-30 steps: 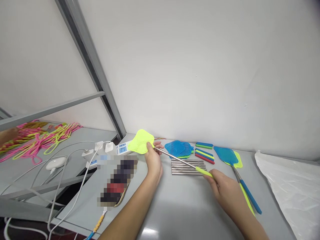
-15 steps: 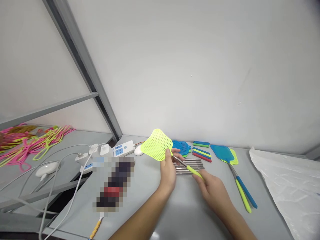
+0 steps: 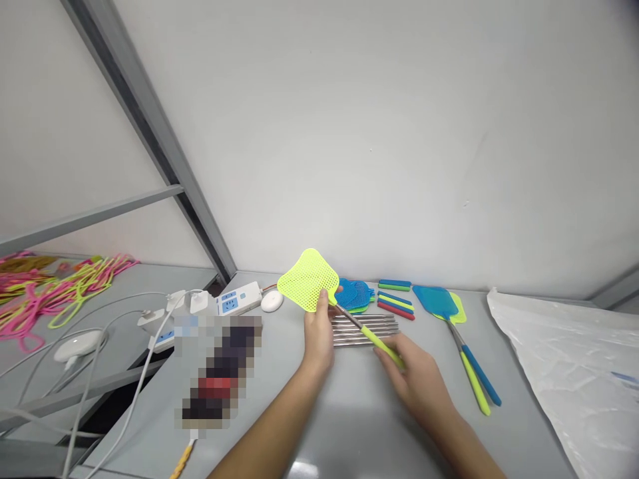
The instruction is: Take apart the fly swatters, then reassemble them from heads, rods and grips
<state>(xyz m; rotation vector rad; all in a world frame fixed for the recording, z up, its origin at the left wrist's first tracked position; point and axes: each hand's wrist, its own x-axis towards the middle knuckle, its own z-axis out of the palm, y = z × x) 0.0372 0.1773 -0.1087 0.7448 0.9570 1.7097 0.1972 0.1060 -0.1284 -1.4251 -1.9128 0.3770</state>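
My left hand (image 3: 318, 336) pinches a yellow-green fly swatter (image 3: 308, 278) where its perforated head meets the metal rod, thumb on top. The swatter slants down to the right. At its other end my right hand (image 3: 414, 366) is closed around the yellow-green handle (image 3: 382, 346), its fingers partly out of sight behind it. Beneath the swatter, several metal rods (image 3: 369, 326) lie side by side on the table. Just beyond them is a pile of blue swatter heads (image 3: 355, 293), a green edge showing below. Loose coloured handle sleeves (image 3: 396, 305) lie right of the pile.
Two swatters, one blue (image 3: 439, 303) and one yellow-green (image 3: 474, 384), lie together at right beside a white plastic sheet (image 3: 544, 359). Leftward are a power strip (image 3: 239, 298), a white round device (image 3: 272, 301), a pixelated object (image 3: 219, 372), cables and pink-yellow cords (image 3: 74, 286).
The view has shifted slightly, so the scene sits farther left. More of the yellow-green handle shows beside my right hand. My left fingers behind the rod are more tucked in.
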